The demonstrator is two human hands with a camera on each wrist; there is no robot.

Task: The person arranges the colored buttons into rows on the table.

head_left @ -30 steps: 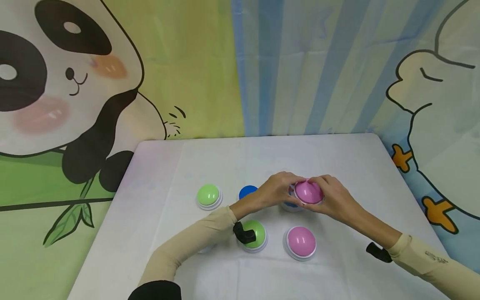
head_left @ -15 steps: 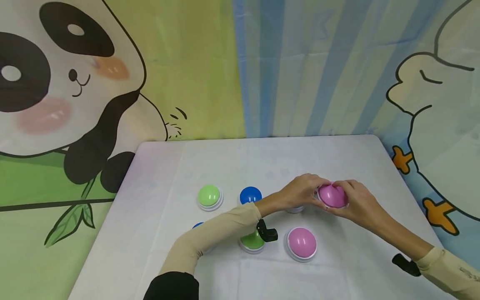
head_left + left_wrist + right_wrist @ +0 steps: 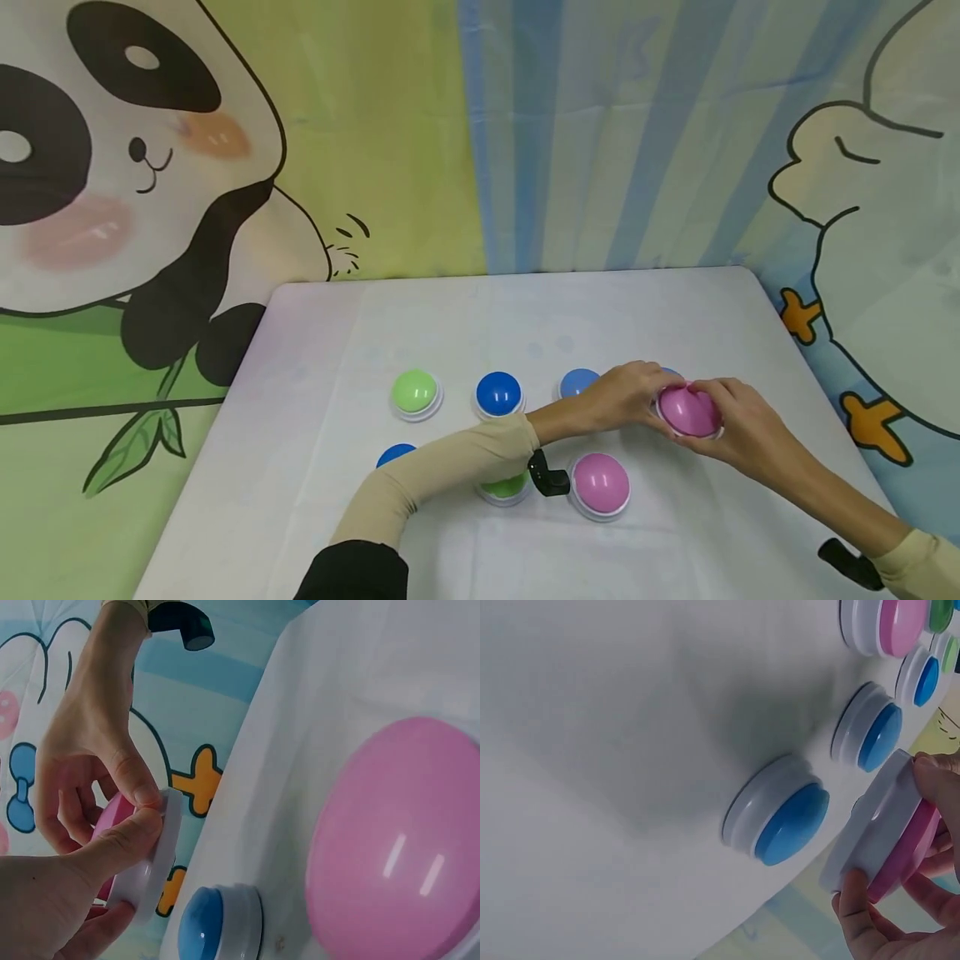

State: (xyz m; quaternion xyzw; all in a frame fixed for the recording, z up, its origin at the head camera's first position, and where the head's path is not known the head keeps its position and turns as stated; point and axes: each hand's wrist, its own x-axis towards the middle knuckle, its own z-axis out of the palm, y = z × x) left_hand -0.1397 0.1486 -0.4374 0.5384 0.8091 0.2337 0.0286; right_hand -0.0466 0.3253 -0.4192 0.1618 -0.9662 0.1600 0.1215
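Both hands hold a pink push button (image 3: pixel 688 410) with a white base, raised above the right part of the table. My left hand (image 3: pixel 626 396) grips its left side and my right hand (image 3: pixel 750 421) its right side. In the left wrist view the button's white base (image 3: pixel 154 862) is tilted on edge, the thumbs lying near each other on it. Just behind the hands a light blue button (image 3: pixel 670 370) is mostly hidden in the head view; the right wrist view shows this blue button (image 3: pixel 791 825) standing on the table.
The white table (image 3: pixel 420 321) bears another light blue button (image 3: pixel 577 382), a dark blue button (image 3: pixel 498 393), a green button (image 3: pixel 414 391) and a pink button (image 3: pixel 601 483). My left forearm partly covers a second green button (image 3: pixel 504 487) and another blue button (image 3: pixel 394 453).
Both hands have carried the pink button to the right and slightly nearer. The light blue button they covered shows again, and another light blue one is now partly visible behind the hands.
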